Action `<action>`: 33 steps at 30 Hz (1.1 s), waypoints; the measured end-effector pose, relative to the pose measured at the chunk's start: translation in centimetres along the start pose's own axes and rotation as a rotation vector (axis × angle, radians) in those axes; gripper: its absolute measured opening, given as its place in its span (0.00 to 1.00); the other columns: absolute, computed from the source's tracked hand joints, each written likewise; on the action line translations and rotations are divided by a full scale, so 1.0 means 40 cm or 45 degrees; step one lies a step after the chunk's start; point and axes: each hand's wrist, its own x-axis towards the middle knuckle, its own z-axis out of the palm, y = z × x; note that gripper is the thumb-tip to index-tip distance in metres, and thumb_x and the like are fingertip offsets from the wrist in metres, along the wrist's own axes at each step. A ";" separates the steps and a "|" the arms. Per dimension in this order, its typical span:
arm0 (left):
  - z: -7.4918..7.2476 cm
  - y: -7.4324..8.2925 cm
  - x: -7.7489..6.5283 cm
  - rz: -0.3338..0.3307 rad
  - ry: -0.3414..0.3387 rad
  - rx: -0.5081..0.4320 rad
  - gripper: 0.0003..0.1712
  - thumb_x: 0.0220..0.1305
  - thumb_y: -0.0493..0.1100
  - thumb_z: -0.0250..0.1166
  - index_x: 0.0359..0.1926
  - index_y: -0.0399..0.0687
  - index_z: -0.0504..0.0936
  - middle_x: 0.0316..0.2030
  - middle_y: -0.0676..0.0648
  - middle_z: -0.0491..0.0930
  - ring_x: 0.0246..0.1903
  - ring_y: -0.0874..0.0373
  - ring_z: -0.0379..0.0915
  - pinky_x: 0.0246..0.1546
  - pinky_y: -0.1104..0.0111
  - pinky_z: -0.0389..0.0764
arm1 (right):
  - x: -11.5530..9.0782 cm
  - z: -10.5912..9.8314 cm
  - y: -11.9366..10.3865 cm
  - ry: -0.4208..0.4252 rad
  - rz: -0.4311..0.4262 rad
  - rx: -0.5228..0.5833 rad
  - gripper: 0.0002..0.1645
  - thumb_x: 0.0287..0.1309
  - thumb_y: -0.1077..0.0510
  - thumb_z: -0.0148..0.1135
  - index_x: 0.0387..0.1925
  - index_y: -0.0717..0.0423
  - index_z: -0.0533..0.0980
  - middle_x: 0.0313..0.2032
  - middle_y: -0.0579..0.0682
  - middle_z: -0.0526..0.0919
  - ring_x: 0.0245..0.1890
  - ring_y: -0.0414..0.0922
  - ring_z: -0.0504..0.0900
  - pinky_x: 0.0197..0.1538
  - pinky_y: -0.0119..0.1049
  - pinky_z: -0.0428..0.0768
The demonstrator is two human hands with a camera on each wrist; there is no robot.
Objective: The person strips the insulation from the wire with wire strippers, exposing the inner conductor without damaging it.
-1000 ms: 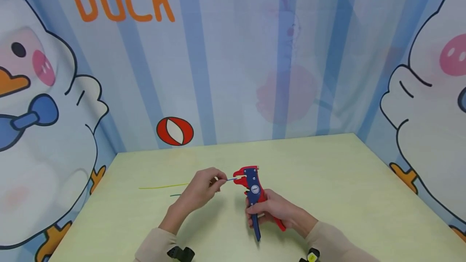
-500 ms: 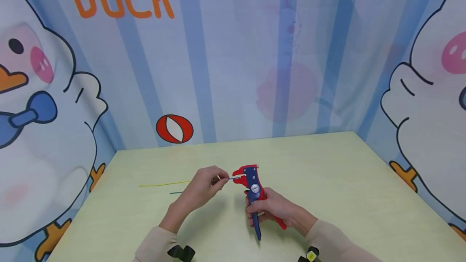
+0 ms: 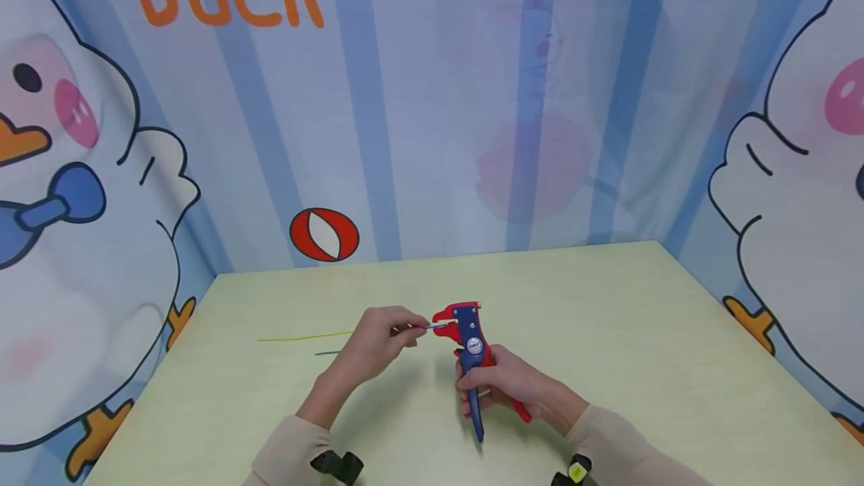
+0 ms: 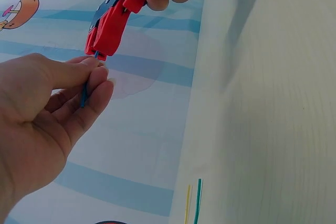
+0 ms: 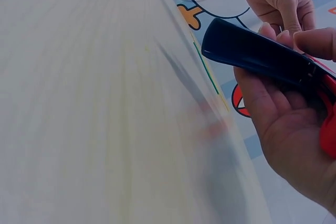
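Note:
Over the table my right hand (image 3: 506, 385) grips the handles of a red and blue wire stripper (image 3: 468, 336), head up and jaws facing left. In the right wrist view its dark blue handle (image 5: 252, 48) lies across the fingers. My left hand (image 3: 374, 343) pinches a short blue wire (image 4: 84, 95) between thumb and fingertips. One end of that wire reaches into the stripper's red jaws; the other pokes out below the fingers in the left wrist view. Whether the jaws bite on it I cannot tell.
A yellow wire (image 3: 297, 338) and a green wire (image 3: 327, 352) lie on the pale yellow table (image 3: 607, 321), left of and partly behind the left hand. A striped curtain (image 3: 432, 96) with printed ducks stands behind and at both sides.
The left hand has shifted slightly right, bringing the blue wire further into the stripper's jaws. The right hand keeps its grip; the head view has tilted down a little.

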 end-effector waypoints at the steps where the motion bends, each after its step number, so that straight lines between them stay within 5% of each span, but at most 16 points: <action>1: 0.000 0.000 0.000 -0.001 0.000 -0.006 0.11 0.65 0.33 0.68 0.47 0.43 0.88 0.38 0.51 0.85 0.32 0.62 0.81 0.35 0.72 0.83 | 0.000 0.000 0.000 -0.001 0.003 0.005 0.15 0.65 0.62 0.58 0.47 0.71 0.70 0.34 0.56 0.82 0.32 0.48 0.84 0.47 0.48 0.84; 19: -0.004 0.004 -0.004 0.010 0.004 -0.026 0.09 0.65 0.36 0.68 0.45 0.47 0.89 0.37 0.53 0.85 0.33 0.61 0.80 0.36 0.72 0.83 | 0.000 0.003 0.002 -0.013 -0.032 -0.053 0.09 0.65 0.61 0.59 0.40 0.64 0.74 0.32 0.55 0.81 0.29 0.47 0.82 0.42 0.44 0.85; 33: -0.007 0.006 -0.003 -0.001 0.022 -0.041 0.08 0.65 0.36 0.69 0.44 0.48 0.89 0.37 0.53 0.85 0.32 0.62 0.80 0.36 0.71 0.83 | 0.000 0.001 0.002 0.006 -0.045 -0.062 0.16 0.65 0.59 0.61 0.44 0.71 0.71 0.32 0.57 0.81 0.29 0.47 0.82 0.42 0.43 0.85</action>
